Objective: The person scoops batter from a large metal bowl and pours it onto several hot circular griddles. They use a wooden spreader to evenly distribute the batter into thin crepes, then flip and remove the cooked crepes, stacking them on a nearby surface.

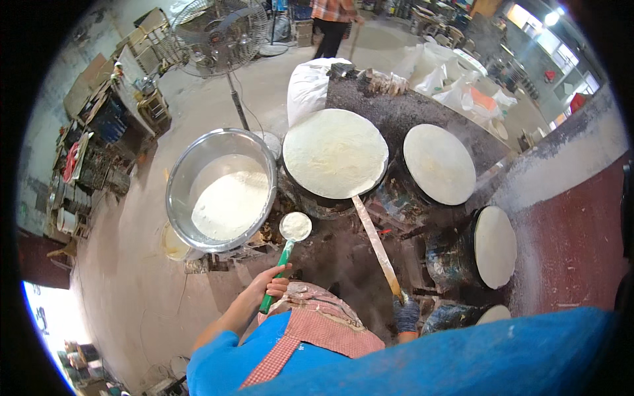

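Note:
My left hand (273, 282), bare, is wrapped round the green handle of a ladle (288, 249). Pale batter or flour (296, 226) fills the ladle's round bowl, held upright between a steel basin and me. In my right hand (406, 315), in a dark glove, is the lower end of a long flat wooden stick (375, 245). Its far end meets the near edge of a round griddle, which a thin pale sheet of batter (335, 153) covers. Left of the griddle, the wide steel basin (173, 198) holds a white, batter-like mass (232, 206).
More round griddles with pale sheets (439, 164) (495, 247) (494, 314) curve along the right on drum-like stoves. A white sack (308, 89) stands behind. A pedestal fan (221, 39) is at the back left. Another person (332, 26) stands at the far end.

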Demonstrator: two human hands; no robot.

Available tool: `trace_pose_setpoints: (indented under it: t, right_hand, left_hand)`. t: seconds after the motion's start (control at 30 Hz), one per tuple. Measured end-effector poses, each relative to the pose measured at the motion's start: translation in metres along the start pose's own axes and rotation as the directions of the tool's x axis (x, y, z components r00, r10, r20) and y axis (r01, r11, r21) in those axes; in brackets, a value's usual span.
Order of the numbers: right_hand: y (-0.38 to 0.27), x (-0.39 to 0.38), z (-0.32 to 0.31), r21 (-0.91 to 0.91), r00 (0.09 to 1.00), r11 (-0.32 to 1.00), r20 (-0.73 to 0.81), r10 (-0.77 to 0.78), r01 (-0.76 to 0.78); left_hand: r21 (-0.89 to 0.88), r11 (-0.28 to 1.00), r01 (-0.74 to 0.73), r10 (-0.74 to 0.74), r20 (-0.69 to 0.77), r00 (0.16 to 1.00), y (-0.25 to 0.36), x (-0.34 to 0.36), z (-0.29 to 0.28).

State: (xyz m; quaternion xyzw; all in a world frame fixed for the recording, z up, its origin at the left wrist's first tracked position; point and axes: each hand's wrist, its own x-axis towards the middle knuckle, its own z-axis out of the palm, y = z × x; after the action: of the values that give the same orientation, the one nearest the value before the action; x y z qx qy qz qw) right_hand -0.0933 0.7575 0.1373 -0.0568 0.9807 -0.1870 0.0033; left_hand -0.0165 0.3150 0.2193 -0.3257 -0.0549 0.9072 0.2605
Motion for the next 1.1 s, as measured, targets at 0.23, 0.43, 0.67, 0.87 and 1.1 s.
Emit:
trace_pose_setpoints:
  t: [0.23,0.43,0.67,0.87,1.1]
  right_hand:
    - [0.029,0.036,-0.023,0.141,0.992,0.986,0.075,-0.102,0.091]
    - [0.026,0.052,-0.035,0.109,0.983,0.987,0.127,-0.134,0.121]
    - [0.023,0.052,-0.041,0.017,0.978,1.0,0.207,0.009,-0.013]
    - [0.029,0.057,-0.022,0.149,0.967,0.989,0.254,-0.022,-0.017]
    - [0.046,0.057,0.003,0.202,0.989,0.978,0.122,-0.084,0.058]
  left_hand:
    - [-0.066,0.995,-0.071,0.074,0.037,0.997,-0.052,0.016,-0.008]
    - [-0.062,0.992,-0.108,0.106,-0.041,0.994,-0.065,0.016,-0.009]
    - [-0.082,0.986,-0.144,0.144,-0.001,0.99,-0.063,0.017,-0.008]
    - [-0.1,0.985,-0.144,0.144,-0.001,0.99,-0.061,0.016,-0.005]
    - [-0.106,0.984,-0.146,0.147,0.001,0.989,-0.063,0.013,-0.011]
